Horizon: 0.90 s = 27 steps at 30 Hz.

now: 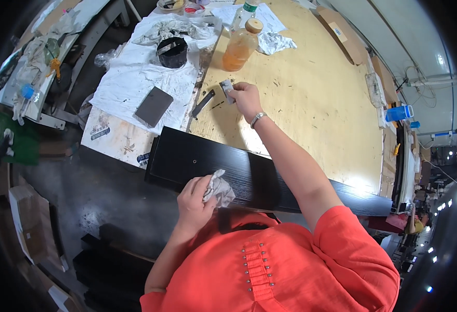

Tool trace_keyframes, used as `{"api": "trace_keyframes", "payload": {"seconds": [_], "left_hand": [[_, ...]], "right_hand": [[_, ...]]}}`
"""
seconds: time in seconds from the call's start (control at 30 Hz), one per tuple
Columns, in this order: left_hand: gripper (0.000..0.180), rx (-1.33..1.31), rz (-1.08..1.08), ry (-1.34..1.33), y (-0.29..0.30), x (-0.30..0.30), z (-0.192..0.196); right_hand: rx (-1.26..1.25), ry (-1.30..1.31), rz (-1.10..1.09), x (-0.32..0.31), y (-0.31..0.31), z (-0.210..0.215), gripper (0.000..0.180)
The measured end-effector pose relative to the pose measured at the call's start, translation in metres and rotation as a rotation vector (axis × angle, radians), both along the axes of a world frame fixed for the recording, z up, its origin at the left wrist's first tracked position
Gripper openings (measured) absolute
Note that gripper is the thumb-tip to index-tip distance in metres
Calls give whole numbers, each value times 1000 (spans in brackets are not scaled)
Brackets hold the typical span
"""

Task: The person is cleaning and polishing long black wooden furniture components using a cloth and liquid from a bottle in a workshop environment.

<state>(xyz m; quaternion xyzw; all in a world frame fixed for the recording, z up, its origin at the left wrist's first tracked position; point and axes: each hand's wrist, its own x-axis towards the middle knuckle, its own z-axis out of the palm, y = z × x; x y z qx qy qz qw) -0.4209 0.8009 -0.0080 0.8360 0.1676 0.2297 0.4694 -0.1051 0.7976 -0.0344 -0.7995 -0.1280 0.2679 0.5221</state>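
Note:
My left hand [194, 204] is closed around a crumpled whitish cloth [220, 189], at the near edge of a long black wood-grained board [218, 162]. The board lies across the front of the table. Over the yellowish tabletop, my right hand [246, 101] pinches a small flat grey piece [225, 89]; its exact kind is unclear. Just left of that hand lies a slim black tool [203, 103], perhaps a utility knife. Farther left, a dark grey rectangular pad [154, 106] rests on white sheeting.
A clear bottle of orange liquid [239, 49] stands beyond my right hand, with another bottle [244, 15] behind it. A black tub [172, 53] sits on the white sheeting [121, 83]. Crumpled white paper [276, 43] lies near the bottles. Cardboard [343, 34] lines the table's far right edge.

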Motion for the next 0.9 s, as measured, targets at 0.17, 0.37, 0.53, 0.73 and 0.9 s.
{"api": "trace_keyframes", "payload": {"seconds": [0.17,0.37,0.53,0.73,0.9], "left_hand": [[56,-773,269,-80,-11,-13,28],[62,-1275,402,-374,5,4,67],[46,-1107,398,-243,7,18,55],[27,-942,497,-163,5,12,41],[23,-728,579,-73,3,7,42]], "right_hand": [[-123,-565,64,5,8,8,45],[175,-441,-203,86,30,-7,71],[418,-3,252,117,46,6,77],[390,-122,236,96,15,13,71],[389,-223,347,89,-11,13,72]]}}
